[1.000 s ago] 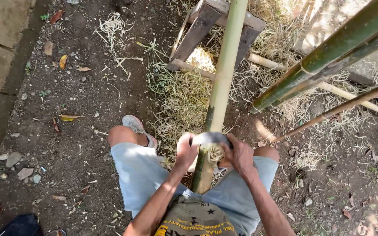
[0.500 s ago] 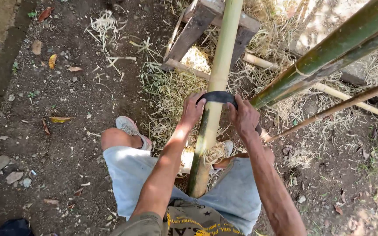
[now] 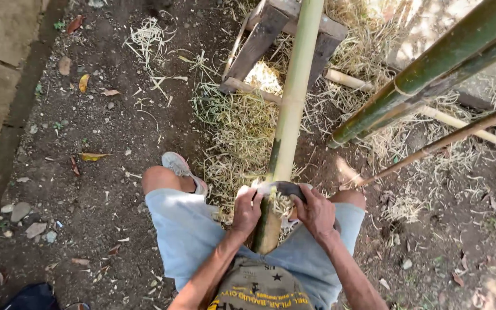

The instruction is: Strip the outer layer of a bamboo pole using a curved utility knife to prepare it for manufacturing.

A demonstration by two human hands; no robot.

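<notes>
Seen from the head camera, your left hand and right hand each close on one end of a curved scraping blade laid across a long bamboo pole. Both hands are wrapped tight, neither open. The pole's near end sits between your knees, against your pale blue shorts; its far length slants up and rests on a wooden trestle. Pale shavings carpet the dirt ground beneath it, and a small tuft clings under the blade.

Judged from its look, the pole is stiff, hollow and fairly light for its length, with a hard skin, pale along the upper length and green near the blade, that is likely slick under a palm. It is round and may roll on the trestle, so it is best held by the pinned near end. The blade's edge is bare in the middle; the outer ends, where your hands already sit, look the safe hold. Darker green bamboo poles lean across on the right, well apart from your work.
</notes>
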